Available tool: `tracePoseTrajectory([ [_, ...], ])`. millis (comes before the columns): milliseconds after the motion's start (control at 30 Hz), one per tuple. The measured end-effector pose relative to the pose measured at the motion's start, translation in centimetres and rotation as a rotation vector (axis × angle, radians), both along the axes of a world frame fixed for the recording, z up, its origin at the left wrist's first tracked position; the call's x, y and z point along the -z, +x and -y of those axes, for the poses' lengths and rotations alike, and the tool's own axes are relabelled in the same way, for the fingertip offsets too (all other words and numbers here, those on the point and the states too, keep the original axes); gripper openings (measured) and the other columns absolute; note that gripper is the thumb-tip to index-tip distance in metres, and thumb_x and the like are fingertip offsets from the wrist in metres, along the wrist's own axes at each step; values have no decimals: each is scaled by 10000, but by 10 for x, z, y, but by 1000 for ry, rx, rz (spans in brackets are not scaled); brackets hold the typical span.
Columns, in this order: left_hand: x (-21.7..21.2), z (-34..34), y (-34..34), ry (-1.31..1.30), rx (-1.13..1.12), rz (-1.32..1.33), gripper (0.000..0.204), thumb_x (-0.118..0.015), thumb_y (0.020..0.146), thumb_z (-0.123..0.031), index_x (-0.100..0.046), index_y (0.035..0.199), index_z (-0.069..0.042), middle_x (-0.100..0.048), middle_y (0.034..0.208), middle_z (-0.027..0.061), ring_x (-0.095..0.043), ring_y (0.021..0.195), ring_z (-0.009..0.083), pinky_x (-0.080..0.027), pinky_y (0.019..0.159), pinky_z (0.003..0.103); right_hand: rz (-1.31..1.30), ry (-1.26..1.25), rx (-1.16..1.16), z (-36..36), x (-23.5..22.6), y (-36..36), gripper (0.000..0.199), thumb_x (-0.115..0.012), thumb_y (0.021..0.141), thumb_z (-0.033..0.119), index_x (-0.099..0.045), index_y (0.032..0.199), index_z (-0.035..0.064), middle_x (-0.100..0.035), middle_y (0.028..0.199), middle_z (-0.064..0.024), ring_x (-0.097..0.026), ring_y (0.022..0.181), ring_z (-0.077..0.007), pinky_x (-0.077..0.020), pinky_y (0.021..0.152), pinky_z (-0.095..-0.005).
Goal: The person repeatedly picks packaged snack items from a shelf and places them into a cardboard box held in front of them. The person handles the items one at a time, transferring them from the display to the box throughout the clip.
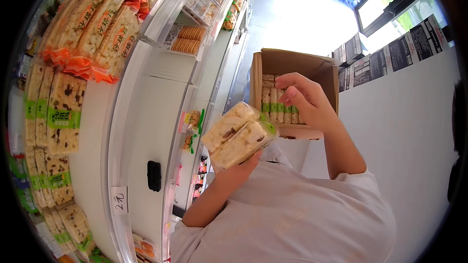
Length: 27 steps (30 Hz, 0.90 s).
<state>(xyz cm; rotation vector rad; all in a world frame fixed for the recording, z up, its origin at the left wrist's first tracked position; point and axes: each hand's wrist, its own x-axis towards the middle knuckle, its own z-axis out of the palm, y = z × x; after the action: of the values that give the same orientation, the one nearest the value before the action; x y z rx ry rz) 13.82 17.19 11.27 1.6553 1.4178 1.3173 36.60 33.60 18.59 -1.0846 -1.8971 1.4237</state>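
Left hand (241,163) is cupping from below two clear-wrapped blocks of pale puffed-rice cake with green bands (240,136), its fingers mostly hidden under the packs, so only the palm side is showing; the packs are resting stacked and tilted, held close to the chest. Right hand (304,98) is hovering just above the open brown cardboard carton (292,65), its fingers curled narrow and pinched together over the row of matching green-banded packs (279,103) standing on edge inside; whether a pack is actually gripped cannot be told. Risk, as a judgement: the two stacked packs are sitting on an open palm with slick film between them, so the upper one could be sliding off if the wrist is tipping further. The carton is standing on a narrow ledge beyond the right fingers, and a hard pull on a tightly packed row could be dragging it toward that ledge's near edge. Room: left of the left fingers the white curved shelf edge (141,117) is running close, with green-banded and orange-wrapped packs (100,24) crowding the shelves; right of the right fingers a plain white surface (409,117) is lying open.
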Motion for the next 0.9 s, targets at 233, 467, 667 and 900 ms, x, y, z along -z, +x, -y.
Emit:
tracePoseTrajectory([
  [233,-17,-81,47,429,156,-88,636,-811,841,-32,-474,1379,-68,-522,1459,236,-609,1315,429,-381,1191,704,-166,-649,44,-4,18,38,513,-487,1146,449,-501,1528,107,-615,1365,-87,-619,1215,-187,-567,967,-353],
  [467,16,-121,65,347,354,-278,769,-831,682,19,-529,1382,-82,-498,1469,244,-515,1400,464,-316,1220,722,-305,-1023,95,-47,50,56,537,-606,1041,256,-504,1554,136,-620,1348,-102,-613,1232,-194,-542,1012,-358],
  [667,10,-129,69,132,197,-375,728,-816,730,5,-562,1412,-33,-465,1513,268,-507,1391,489,-359,1215,671,-43,-735,184,-100,64,54,638,-677,932,148,-472,1530,57,-627,1314,-186,-666,1134,-261,-574,935,-395],
  [900,18,-123,58,11,103,-454,522,-769,833,-83,-617,1325,-1,-574,1466,226,-549,1400,410,-394,1218,595,513,-73,118,-109,131,6,657,-742,853,187,-451,1407,-10,-506,1347,-386,-578,1208,-587,-523,1024,-546],
])
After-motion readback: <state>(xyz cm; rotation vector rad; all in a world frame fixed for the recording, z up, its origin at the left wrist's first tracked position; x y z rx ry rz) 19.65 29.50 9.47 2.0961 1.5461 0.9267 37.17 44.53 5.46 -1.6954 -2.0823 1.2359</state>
